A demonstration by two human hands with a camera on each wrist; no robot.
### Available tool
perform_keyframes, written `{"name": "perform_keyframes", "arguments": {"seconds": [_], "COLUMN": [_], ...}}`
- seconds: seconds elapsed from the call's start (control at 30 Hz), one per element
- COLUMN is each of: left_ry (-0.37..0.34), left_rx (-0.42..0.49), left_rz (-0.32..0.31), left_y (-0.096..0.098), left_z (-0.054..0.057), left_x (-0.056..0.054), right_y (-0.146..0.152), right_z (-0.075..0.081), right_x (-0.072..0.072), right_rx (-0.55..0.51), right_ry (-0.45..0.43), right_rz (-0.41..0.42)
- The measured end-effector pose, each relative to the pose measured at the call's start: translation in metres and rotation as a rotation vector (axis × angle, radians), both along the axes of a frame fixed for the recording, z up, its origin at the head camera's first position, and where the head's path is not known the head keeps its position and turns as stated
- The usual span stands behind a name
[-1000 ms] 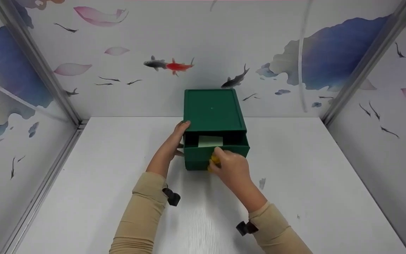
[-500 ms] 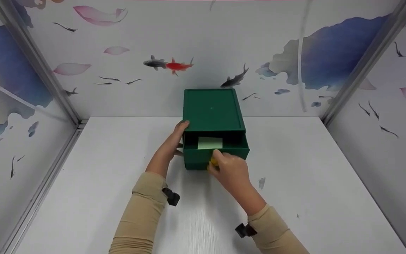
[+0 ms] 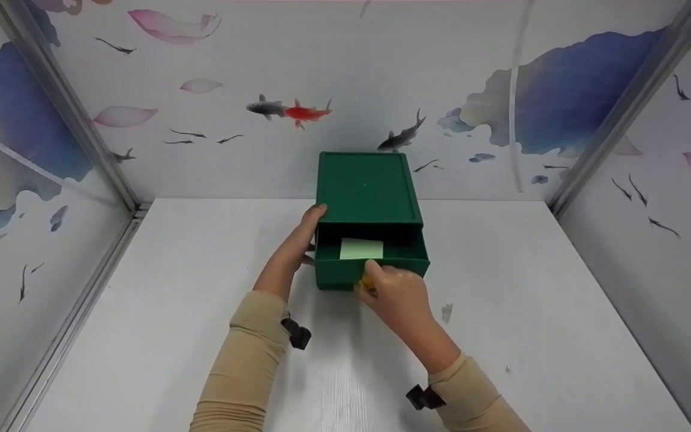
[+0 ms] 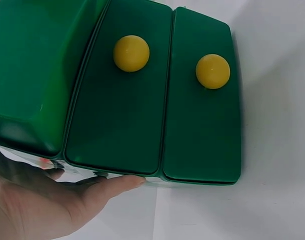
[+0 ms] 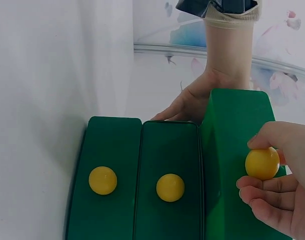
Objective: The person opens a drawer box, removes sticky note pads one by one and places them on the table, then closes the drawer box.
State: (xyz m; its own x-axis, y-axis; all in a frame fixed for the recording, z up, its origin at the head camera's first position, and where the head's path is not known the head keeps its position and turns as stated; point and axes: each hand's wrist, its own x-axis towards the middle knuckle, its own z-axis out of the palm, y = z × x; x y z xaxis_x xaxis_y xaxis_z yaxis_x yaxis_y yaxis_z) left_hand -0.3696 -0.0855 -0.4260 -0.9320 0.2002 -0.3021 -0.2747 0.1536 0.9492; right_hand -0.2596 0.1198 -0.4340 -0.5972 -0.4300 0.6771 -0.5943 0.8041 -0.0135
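Observation:
A green drawer cabinet [image 3: 366,187] stands against the back wall. Its top drawer [image 3: 338,273] is partly pulled out, and a pale green piece of paper [image 3: 361,248] shows inside. My right hand [image 3: 398,294] pinches that drawer's round yellow knob [image 5: 262,164] between thumb and fingers. With fingers fairly straight, my left hand [image 3: 290,249] rests against the cabinet's left side, its thumb at the top front corner; the other fingers are partly hidden. In the left wrist view, two lower drawers [image 4: 115,110] sit closed, each with a yellow knob [image 4: 131,53].
The cabinet stands on a white table [image 3: 201,270] that meets the back wall [image 3: 213,168]. Printed walls with fish and petals enclose it on the left, back and right, with metal profiles [image 3: 615,114] along the corners.
The top drawer has slid farther out toward me, with my right hand on its knob. More of the paper and drawer interior shows. My left hand keeps its place on the cabinet's side.

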Motion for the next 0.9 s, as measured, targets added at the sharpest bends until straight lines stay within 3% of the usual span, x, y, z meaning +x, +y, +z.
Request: {"name": "perform_keyframes", "arguments": {"seconds": [0.03,0.07,0.27,0.53,0.9], "left_ry": [-0.007,-0.017,-0.007,-0.006,0.014], "left_rx": [-0.017,-0.023,0.023,0.047,0.051], "left_rz": [0.030,0.046,0.001,0.053,0.059], "left_y": [0.008,0.010,0.009,0.024,0.028], "left_z": [0.009,0.012,0.009,0.006,0.003], "left_x": [0.006,0.007,0.001,-0.004,-0.003], "right_y": [0.001,0.002,0.010,0.020,0.021], "right_z": [0.001,0.001,0.005,0.006,-0.001], "right_x": [0.000,0.001,0.001,0.000,0.006], "right_rx": [0.001,0.002,0.014,0.026,0.026], "right_ry": [-0.004,-0.009,-0.033,-0.035,-0.031], "right_rz": [0.000,0.000,-0.011,-0.025,-0.043]}}
